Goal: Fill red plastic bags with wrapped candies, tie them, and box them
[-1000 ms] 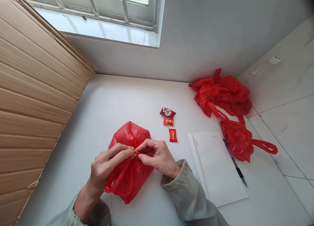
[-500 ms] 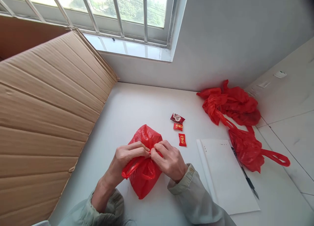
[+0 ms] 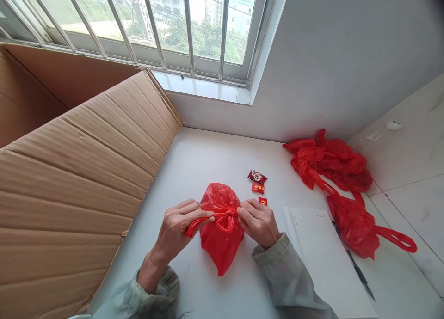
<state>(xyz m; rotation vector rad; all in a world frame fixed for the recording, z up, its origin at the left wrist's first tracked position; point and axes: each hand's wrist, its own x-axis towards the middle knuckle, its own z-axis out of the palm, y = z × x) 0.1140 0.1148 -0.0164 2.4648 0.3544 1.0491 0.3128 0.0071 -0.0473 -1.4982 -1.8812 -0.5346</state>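
A red plastic bag (image 3: 222, 249) sits on the white table, its top gathered into a knot with a small loop below it. My left hand (image 3: 182, 222) pinches one handle of the bag, left of the knot. On the other side my right hand (image 3: 258, 219) has its fingertips closed on the bag's other end, close to the knot. Both handles are stretched sideways between my hands. Just beyond my right hand lie a dark red wrapped sweet (image 3: 257, 176) and two small red ones, one (image 3: 258, 187) touching it and the other (image 3: 262, 201) partly hidden.
A big open cardboard box (image 3: 86, 185) stands on the left. At the right are a white pad (image 3: 322, 259), a black pen (image 3: 360, 275), a red bag (image 3: 354, 222) and crumpled red bags (image 3: 336, 162) by the wall. A barred window is behind.
My hands have moved apart, drawing the bag's handles outward and tightening the knot. The view has shifted, so the scene sits lower and further right, with more of the box's inside showing.
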